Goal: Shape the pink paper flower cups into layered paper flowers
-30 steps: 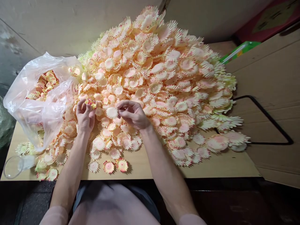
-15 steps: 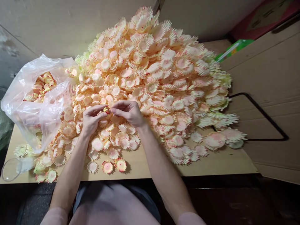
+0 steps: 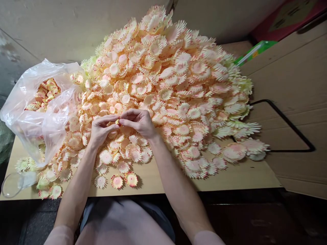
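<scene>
Both hands meet over the near slope of a great heap of pale peach and cream fringed fabric flower petals [image 3: 176, 78] that covers most of the light wooden worktop [image 3: 230, 178]. The left hand [image 3: 100, 129] and the right hand [image 3: 139, 122] are pinched fingertip to fingertip on one small yellow-and-red flower piece [image 3: 117, 121], each hand gripping it between thumb and forefinger — the piece sits just above the heap, largely hidden by the fingers, so its exact shape cannot be told.

To the left lies a crumpled clear plastic bag [image 3: 38, 115], open towards the heap and holding more small yellow-and-red pieces inside. Near the worktop's front left corner lies a clear plastic cup [image 3: 11, 183] on its side, just beside some greenish petals. Three loose petals — one white, two with red-tipped fringes [image 3: 117, 181] — lie apart from the heap at the front edge, between the person's forearms.

On the right, brown cardboard sheets [image 3: 293, 78] lean beside the worktop, with a thin black bent metal rod [image 3: 293, 126] lying across them. A green packet [image 3: 255, 51] shows behind the heap's far right side.
</scene>
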A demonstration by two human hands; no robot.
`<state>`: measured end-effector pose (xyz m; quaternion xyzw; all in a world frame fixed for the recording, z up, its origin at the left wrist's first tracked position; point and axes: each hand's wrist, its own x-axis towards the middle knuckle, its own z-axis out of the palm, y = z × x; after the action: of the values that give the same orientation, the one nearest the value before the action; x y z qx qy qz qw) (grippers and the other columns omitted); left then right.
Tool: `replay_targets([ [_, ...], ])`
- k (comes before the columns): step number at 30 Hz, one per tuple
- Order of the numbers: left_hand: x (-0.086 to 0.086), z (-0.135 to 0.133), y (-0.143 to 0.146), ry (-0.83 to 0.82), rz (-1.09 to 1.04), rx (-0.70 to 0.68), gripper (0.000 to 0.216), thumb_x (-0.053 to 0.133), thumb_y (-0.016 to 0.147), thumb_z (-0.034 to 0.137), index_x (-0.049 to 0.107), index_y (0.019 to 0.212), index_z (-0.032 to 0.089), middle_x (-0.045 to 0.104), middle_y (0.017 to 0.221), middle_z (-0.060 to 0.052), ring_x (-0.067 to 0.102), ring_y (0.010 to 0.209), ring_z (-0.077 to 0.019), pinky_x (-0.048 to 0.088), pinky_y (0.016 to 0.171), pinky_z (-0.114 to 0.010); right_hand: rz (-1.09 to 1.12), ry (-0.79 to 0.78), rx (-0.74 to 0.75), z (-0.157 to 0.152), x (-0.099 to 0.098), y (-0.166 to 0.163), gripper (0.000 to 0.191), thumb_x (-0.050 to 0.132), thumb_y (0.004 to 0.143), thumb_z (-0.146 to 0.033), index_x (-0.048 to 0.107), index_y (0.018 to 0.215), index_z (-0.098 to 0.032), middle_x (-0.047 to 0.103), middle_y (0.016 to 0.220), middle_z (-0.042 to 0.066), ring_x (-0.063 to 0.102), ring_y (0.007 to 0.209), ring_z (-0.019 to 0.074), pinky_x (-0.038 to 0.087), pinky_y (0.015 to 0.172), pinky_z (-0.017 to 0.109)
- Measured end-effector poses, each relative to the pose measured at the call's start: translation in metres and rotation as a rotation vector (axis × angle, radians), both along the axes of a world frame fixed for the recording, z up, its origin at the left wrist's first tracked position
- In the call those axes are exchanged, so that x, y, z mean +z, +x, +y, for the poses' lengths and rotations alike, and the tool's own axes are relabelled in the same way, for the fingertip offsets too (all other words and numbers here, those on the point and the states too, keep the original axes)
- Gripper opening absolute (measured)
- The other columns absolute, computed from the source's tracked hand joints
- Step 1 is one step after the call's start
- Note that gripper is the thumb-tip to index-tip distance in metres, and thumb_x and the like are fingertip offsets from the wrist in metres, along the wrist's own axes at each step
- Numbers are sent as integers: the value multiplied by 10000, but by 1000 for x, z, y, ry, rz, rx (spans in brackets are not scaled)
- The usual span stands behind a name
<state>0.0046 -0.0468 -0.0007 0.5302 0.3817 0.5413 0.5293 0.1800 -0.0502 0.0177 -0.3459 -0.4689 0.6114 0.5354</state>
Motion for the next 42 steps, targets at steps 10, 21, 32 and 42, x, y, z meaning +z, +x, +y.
replay_targets([
  [10, 2, 0, 0, 17, 5, -24, 271, 898, 576, 216, 808, 829, 256, 781, 957, -65, 715, 915, -185, 569, 811, -296, 3, 8, -28, 1, -3, 2, 248, 868, 619, -302, 726, 782, -181, 750, 786, 13, 697, 711, 136, 590, 744, 291],
  [21, -1, 2, -2, -101, -159, 101, 319, 898, 599, 298, 765, 887, 272, 751, 894, 6, 677, 697, -91, 565, 611, -205, 79, -68, -78, 5, -4, 6, 299, 864, 557, -262, 643, 746, -187, 703, 708, -24, 632, 648, 101, 546, 691, 253],
  [32, -3, 1, 2, -156, -253, 132, 324, 911, 568, 348, 731, 817, 243, 745, 774, 25, 682, 656, -94, 583, 606, -210, 305, -154, -107, 4, -1, 8, 332, 808, 568, -230, 557, 786, -227, 663, 728, -56, 572, 601, 69, 512, 588, 197],
  [42, -9, 10, -7, -130, -306, 278, 297, 873, 649, 332, 725, 889, 239, 729, 802, 26, 677, 699, -72, 567, 628, -168, 337, -69, -154, 0, 2, 12, 400, 908, 490, -322, 619, 756, -244, 523, 547, -98, 430, 468, 47, 437, 484, 200],
])
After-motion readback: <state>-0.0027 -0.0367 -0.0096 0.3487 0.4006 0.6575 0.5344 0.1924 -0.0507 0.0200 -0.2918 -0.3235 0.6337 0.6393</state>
